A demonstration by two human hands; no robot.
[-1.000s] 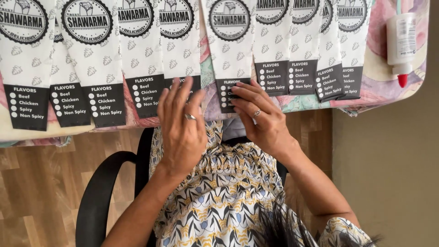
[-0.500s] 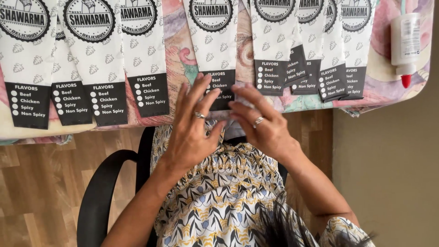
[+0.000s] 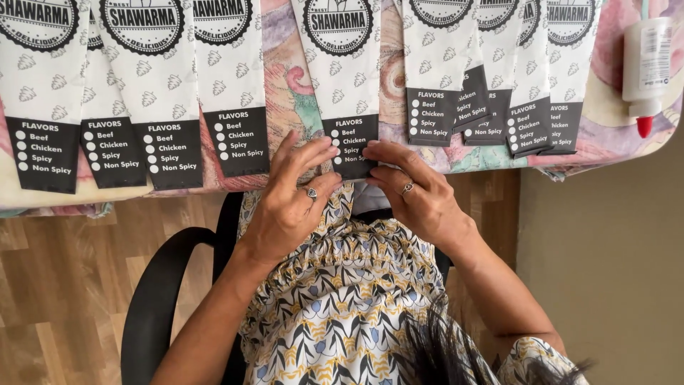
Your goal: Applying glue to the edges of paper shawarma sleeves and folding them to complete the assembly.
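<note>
A white paper sleeve point(image 3: 340, 78) with a round black stamp and a black panel at its near end lies on the table's patterned cloth point(image 3: 288, 89), hanging over the table's near edge. My left hand point(image 3: 288, 203), with a ring on it, has its fingertips on that black panel from the left. My right hand point(image 3: 417, 192), also ringed, pinches the same end from the right. The two hands almost meet at the sleeve's bottom edge.
More sleeves of the same kind lie in rows to the left point(image 3: 146, 93) and overlapping to the right point(image 3: 491, 78). A white glue bottle with a red tip point(image 3: 645, 64) lies at the far right. A black chair arm point(image 3: 160, 292) curves below left, over a wood floor.
My left hand has turned from lying flat to fingertips on the sleeve's black end. My right hand has closed in beside it. The view has shifted slightly.
</note>
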